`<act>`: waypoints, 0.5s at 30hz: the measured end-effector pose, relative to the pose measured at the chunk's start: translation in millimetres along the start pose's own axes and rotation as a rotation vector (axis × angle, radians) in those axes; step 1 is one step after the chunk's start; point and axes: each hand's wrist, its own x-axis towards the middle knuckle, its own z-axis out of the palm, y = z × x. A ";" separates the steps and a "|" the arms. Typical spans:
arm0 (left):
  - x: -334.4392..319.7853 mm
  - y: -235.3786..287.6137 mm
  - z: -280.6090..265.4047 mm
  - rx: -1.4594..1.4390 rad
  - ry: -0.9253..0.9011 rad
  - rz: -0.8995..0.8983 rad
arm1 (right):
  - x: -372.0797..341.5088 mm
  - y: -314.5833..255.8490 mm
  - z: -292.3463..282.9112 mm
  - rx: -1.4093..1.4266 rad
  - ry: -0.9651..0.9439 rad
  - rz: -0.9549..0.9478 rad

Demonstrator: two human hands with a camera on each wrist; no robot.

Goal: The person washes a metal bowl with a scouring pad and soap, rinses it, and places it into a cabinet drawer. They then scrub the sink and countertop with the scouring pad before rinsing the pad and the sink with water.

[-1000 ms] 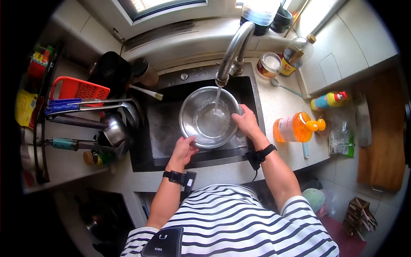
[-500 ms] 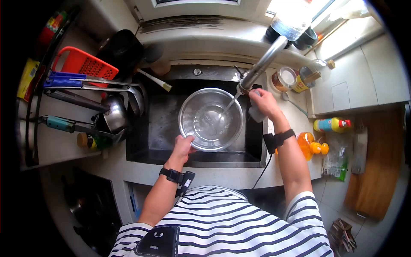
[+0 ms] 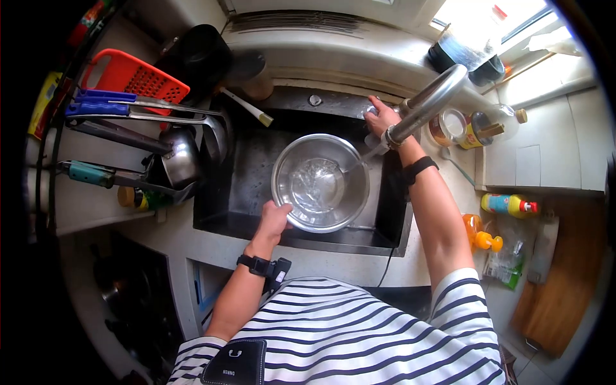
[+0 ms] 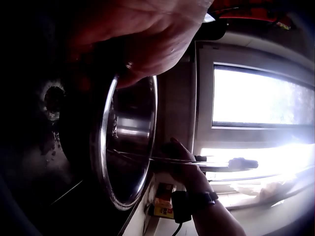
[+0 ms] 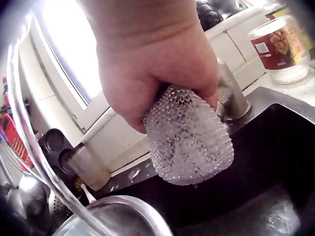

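Orange bottle [image 3: 473,232] partly hidden by right forearm [image 3: 441,215], left hand [image 4: 142,37] cut off by left wrist view's top edge, jar's [image 5: 281,51] small print blurred

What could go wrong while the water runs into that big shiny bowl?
The bowl might tip, since only the left hand holds its rim. Water from the tap goes in near one side, so it could splash out. The bumpy clear thing might slip from the right hand.
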 end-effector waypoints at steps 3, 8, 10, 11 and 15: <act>-7.0 3.2 -2.3 -0.015 -0.001 -0.020 | -1.0 -16.6 -22.5 0.145 0.037 0.096; -2.9 -3.2 -4.6 -0.073 0.004 -0.042 | -10.0 -1.4 -16.5 0.368 0.153 0.003; 1.6 -10.8 -9.2 -0.110 0.012 -0.035 | -32.1 4.4 -24.3 0.502 0.073 0.060; 3.1 -13.9 -14.5 -0.124 0.015 -0.032 | -45.9 8.3 -27.9 0.570 0.035 0.090; 22.8 -13.4 -43.2 -0.101 0.085 0.011 | -107.8 24.3 -28.1 0.612 0.045 0.315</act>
